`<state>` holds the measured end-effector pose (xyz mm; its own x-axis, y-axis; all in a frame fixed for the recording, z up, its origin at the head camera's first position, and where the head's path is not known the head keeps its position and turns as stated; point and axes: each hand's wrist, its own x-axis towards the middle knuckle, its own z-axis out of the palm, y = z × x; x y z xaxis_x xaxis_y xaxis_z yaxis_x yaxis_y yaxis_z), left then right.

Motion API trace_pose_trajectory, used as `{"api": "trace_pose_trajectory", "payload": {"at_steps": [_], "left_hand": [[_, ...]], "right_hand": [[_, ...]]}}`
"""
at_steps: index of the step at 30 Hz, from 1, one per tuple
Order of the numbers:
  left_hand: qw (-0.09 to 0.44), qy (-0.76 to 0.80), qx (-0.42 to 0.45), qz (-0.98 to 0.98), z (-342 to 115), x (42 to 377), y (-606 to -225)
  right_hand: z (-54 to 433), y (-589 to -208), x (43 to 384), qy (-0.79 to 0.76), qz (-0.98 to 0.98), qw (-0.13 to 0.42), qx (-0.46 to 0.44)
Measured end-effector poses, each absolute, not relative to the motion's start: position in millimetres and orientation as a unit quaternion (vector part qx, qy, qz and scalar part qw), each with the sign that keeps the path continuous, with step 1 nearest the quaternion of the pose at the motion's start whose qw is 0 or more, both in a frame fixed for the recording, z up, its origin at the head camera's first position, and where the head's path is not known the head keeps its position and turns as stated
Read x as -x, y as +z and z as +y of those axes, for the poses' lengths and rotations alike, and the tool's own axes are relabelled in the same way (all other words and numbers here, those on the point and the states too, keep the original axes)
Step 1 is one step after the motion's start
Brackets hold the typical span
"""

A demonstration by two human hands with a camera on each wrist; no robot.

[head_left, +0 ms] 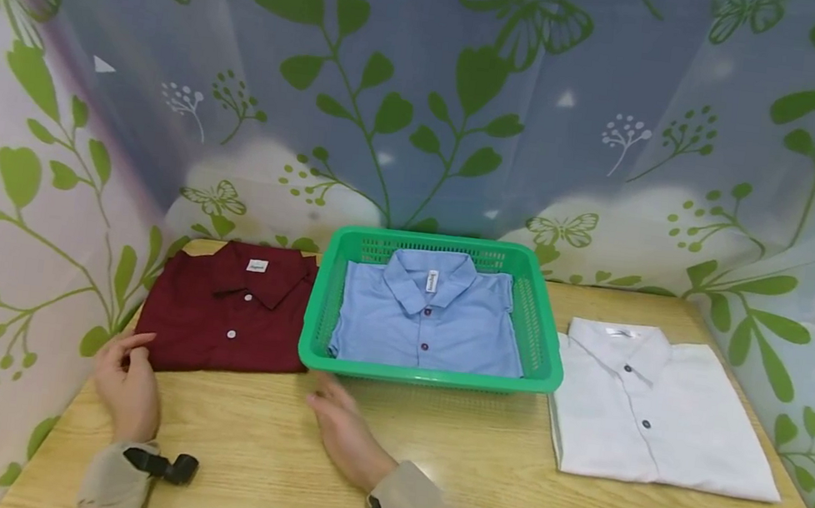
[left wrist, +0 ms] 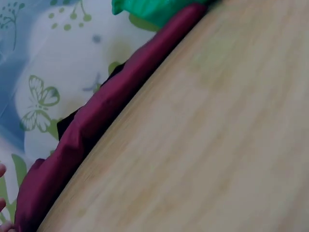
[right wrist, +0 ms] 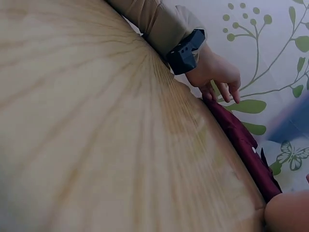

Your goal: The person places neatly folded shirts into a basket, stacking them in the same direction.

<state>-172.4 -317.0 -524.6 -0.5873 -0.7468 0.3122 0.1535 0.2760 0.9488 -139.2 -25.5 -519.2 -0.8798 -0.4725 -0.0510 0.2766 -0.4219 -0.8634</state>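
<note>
A folded maroon shirt (head_left: pixel 218 325) with white buttons lies at the left of the table. At its near left corner is my left hand (head_left: pixel 129 381), fingers loosely bent and touching the cloth's edge; the right wrist view also shows this hand (right wrist: pixel 217 75) there. My right hand (head_left: pixel 345 435), slightly blurred, reaches toward the shirt's near right corner, just in front of the basket; its fingertips are partly hidden. Beside the maroon shirt stands a green plastic basket (head_left: pixel 431 377) with a folded light blue shirt (head_left: pixel 398 337) inside.
A folded white shirt (head_left: pixel 667 426) lies on the right of the wooden table (head_left: pixel 241 453), close against the basket. Patterned curtains (head_left: pixel 412 79) with green leaves and butterflies hang behind the table and along both sides.
</note>
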Motion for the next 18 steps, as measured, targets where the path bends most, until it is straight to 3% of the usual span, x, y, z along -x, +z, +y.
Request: {"api": "trace_pose_trajectory", "payload": {"at_steps": [9,18], "left_hand": [[0.277,-0.487,-0.243,-0.792,-329.8,166.3,-525.3],[0.28,-0.495,-0.253,-0.783,-330.4,167.7,-525.5]], "right_hand": [[-30.6,-526.0,148.4,-0.85,0.451,0.241,0.129],[-26.9,-523.4,152.5,-0.871,0.399,0.275,0.079]]}}
